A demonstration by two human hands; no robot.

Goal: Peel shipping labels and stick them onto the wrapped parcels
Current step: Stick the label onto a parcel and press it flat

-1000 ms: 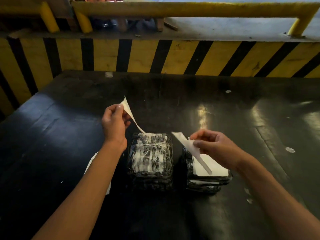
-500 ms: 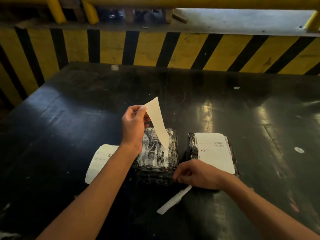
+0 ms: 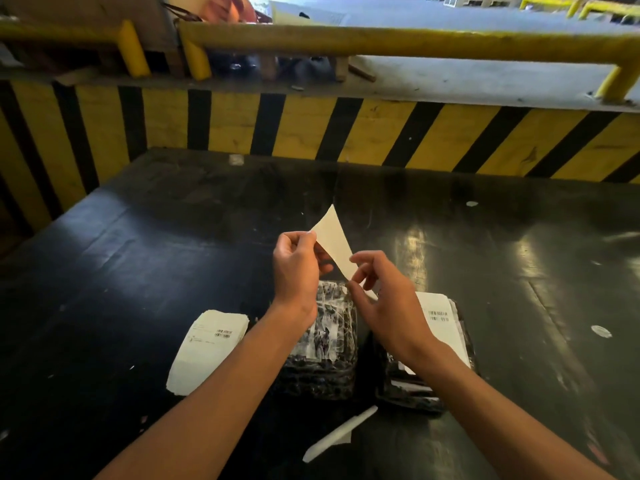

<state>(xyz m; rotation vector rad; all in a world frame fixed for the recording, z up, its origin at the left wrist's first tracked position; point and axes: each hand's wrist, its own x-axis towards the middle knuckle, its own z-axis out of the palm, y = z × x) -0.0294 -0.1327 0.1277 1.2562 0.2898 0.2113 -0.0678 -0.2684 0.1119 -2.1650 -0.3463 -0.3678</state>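
Two hands on one label (image 3: 334,242) at frame centre: my left hand (image 3: 298,268) pinches upper corner, right hand (image 3: 384,299) pinches lower tip. Long axis slants upper left to lower right. Bare parcel (image 3: 334,344) directly below, nearer left hand.

R hand (image 3: 388,303) has left the table by the dropped backing strip (image 3: 337,438) & come up to pinch the label's (image 3: 334,242) lower end, while L hand (image 3: 298,268) has lifted the label higher above the middle parcel (image 3: 327,344).
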